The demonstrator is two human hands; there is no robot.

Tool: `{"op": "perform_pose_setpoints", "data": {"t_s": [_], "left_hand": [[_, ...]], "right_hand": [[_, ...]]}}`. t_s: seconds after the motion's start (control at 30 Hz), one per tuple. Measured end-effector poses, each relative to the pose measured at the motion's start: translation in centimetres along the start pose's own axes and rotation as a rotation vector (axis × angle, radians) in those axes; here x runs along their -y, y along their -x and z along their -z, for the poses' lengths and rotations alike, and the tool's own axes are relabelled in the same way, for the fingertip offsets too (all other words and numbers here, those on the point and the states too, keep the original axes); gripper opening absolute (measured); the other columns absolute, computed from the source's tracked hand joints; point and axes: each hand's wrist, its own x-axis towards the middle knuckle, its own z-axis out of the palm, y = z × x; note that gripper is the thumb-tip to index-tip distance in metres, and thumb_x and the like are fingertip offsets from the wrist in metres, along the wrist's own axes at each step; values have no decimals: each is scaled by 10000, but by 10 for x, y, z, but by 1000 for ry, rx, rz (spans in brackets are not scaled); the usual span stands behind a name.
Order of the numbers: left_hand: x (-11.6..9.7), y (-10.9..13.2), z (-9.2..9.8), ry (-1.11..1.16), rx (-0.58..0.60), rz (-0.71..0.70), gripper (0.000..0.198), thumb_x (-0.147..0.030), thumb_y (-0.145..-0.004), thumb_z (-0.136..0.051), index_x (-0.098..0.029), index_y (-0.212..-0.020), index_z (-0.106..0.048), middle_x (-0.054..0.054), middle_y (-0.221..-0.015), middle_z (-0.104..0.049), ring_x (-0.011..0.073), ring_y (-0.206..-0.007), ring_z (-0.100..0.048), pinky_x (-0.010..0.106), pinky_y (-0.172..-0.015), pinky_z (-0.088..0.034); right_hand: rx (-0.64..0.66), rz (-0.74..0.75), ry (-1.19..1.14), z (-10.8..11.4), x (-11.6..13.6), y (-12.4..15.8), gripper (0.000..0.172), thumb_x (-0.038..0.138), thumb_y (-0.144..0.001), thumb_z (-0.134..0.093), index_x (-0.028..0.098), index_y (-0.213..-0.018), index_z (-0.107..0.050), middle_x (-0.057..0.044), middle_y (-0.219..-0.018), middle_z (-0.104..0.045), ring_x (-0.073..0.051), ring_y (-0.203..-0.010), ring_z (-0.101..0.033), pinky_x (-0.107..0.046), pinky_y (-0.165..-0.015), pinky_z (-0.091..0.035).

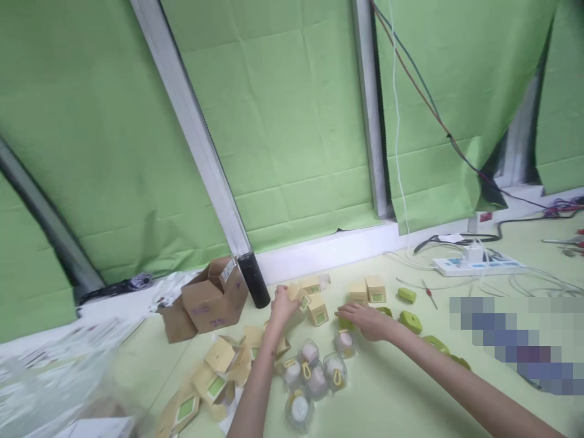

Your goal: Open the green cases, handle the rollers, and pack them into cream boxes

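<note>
My left hand [281, 307] is closed on a small tan cardboard box [302, 298] with a green window, at the back of the table. Another tan box [318, 310] stands just beside it. My right hand [367, 321] reaches in with its fingers stretched out over a small green piece [345, 323]; whether they grip it is unclear. Between my forearms sit several clear rounded packs [316, 380] with pale round items and yellow loops. Several opened tan boxes [214, 384] lie left of my left forearm. Several green pieces [410, 321] are strewn beyond my right forearm.
An open brown carton [212, 301] and a black cylinder [254, 280] stand at the back left. Two tan boxes [375, 289] are at the back. A white power strip [477, 266] with loose cables lies back right. Clear plastic bags [59, 377] cover the left side.
</note>
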Motion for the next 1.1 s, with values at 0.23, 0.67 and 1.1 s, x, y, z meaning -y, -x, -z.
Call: {"op": "perform_pose_setpoints", "data": {"t_s": [0.23,0.67,1.1], "left_hand": [[11,13,-8,-187,22,25,339,-326,-863,-533,-167,-1162,-514,82,-1169,-556,208,-981,-577,422,-820,-498],[-35,100,-61,-166,299,-338,399,-262,-626,-648,-125,-1001,-622,177,-1165,-606,369,-1283,-339,520,-1074,-143],[-125,131,-54,-383,360,-1008,416,25,-738,-451,-132,-1117,-513,156,-1086,-554,280,-977,-545,316,-644,-500]], "right_hand": [[150,-71,142,-5,-2,-16,284,286,-900,-549,168,-1158,-542,-71,-1166,-579,-206,-961,-605,-410,-799,-512],[255,-364,-307,8,27,99,813,338,-573,-779,205,-1304,-448,-123,-1104,-634,-327,-967,-610,-411,-767,-494],[-418,-558,-2055,-19,28,81,148,345,-775,-663,214,-755,-597,22,-684,-672,-147,-661,-654,-235,-614,-533]]}}
